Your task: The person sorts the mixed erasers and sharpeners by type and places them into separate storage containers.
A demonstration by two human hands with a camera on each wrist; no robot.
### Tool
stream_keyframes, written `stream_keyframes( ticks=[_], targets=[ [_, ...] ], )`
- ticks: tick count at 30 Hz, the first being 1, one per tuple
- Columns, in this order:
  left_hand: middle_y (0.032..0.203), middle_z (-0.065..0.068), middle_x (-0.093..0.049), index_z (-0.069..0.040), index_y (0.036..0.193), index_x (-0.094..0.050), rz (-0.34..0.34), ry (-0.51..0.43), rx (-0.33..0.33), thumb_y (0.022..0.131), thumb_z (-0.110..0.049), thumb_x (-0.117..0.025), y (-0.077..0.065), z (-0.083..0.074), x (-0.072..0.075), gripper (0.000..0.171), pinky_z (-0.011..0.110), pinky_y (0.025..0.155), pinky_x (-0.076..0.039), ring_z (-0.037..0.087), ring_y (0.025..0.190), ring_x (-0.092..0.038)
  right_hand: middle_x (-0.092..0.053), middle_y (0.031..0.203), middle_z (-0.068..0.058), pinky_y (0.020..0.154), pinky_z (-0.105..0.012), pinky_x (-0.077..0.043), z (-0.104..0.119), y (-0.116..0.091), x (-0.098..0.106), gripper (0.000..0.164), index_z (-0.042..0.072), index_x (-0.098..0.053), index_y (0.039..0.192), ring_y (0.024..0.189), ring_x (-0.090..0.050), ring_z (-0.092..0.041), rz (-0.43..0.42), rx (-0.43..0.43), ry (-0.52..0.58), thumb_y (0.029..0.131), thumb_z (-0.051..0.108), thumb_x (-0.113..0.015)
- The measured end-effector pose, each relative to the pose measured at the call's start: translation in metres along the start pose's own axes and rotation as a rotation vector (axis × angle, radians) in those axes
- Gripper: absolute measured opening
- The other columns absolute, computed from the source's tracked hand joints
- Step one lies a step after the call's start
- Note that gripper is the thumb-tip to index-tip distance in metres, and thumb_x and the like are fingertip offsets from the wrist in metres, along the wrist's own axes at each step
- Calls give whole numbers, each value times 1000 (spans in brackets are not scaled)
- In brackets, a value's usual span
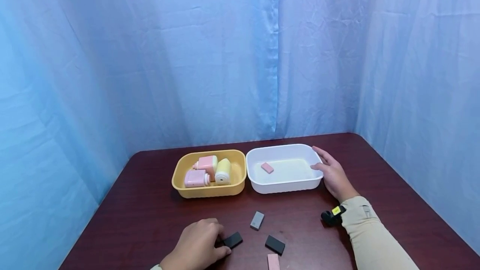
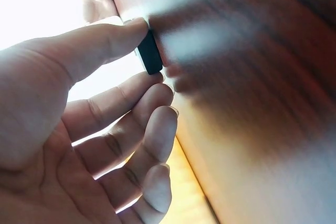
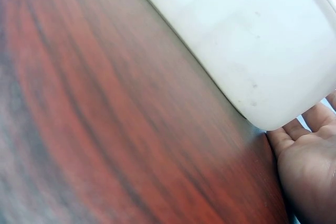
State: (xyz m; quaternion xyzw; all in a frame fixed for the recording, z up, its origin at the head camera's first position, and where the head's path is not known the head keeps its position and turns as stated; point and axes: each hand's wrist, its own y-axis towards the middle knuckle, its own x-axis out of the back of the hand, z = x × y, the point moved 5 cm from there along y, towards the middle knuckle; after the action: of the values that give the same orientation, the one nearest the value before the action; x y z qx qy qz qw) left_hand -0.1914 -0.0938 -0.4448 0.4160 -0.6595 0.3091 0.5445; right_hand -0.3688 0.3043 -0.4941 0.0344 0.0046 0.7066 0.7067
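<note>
My left hand (image 1: 198,243) is low over the front of the table, with thumb and index fingertip pinching a small black rectangular block (image 1: 233,240). In the left wrist view that dark block (image 2: 149,53) shows between those two fingertips, close to the tabletop. My right hand (image 1: 333,174) grips the right end of a white plastic basket (image 1: 285,188), its thumb over the rim. A pink block (image 1: 267,168) lies inside this basket. From the right wrist, the basket's outer wall (image 3: 252,40) fills the upper right, and part of the palm (image 3: 310,166) shows beside its corner.
A yellow basket (image 1: 211,193) stands against the white one's left side, holding pink, lilac and yellow bottle-shaped items. On the dark red table (image 1: 150,220) lie a grey block (image 1: 257,221), another black block (image 1: 275,245) and a pink block (image 1: 273,261). Blue curtains (image 1: 210,53) hang behind.
</note>
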Motion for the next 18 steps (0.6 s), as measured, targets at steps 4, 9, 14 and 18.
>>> stream_keyframes(
  ticks=[4,9,14,18],
  targets=[
    [69,-16,-47,-28,67,-61,19,-14,12,77,-42,-88,2,0,-1,32,26,53,-37,1,59,-43,-16,174,-5,123,-34,-30,-1,1,1,73,17,-24,166,160,-17,-26,-5,1,1,101,-1,-51],
    [69,-16,-49,-27,68,-62,35,-28,19,78,-42,-87,5,0,0,31,26,54,-39,2,60,-45,-17,174,-5,123,-33,-30,-3,2,1,73,16,-25,166,160,-17,-25,-5,5,-2,100,-1,-51],
    [69,-15,-51,-27,69,-64,32,-44,24,78,-43,-87,10,-1,0,29,26,55,-39,2,60,-45,-17,174,-6,124,-35,-29,-3,2,1,73,15,-24,166,160,-17,-26,-5,7,2,100,-2,-51],
    [70,-15,-52,-26,71,-68,22,-49,26,78,-43,-87,14,-3,2,27,27,55,-40,1,62,-47,-16,174,-6,125,-37,-28,-3,1,1,73,16,-24,166,160,-17,-26,-3,4,5,100,-2,-51]
  ],
)
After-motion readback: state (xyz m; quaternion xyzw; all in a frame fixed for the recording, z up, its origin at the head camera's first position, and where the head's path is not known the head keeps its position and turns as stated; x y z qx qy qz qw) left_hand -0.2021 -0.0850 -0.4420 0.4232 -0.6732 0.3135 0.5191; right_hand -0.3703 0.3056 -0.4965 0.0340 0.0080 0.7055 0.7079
